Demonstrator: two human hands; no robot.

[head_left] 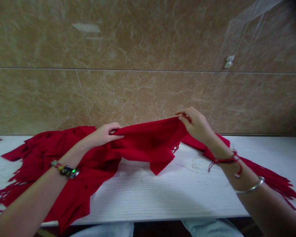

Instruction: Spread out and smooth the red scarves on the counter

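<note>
Bare forearms [31,200] are extended over a white bench [162,194], on which fringed red fabric [148,141] is bunched leftward and partly held up. Its raised edge is pinched between thumb and fingers by the left hand [106,133] and the right hand [196,125]. Straightening appears to be in hand; for the next move, even tension along that edge seems called for.

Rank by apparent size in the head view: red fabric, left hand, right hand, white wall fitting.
1. Red fabric
2. Left hand and right hand: too alike to rank
3. White wall fitting

It's farther from the camera, so its true size is unsure.
</note>
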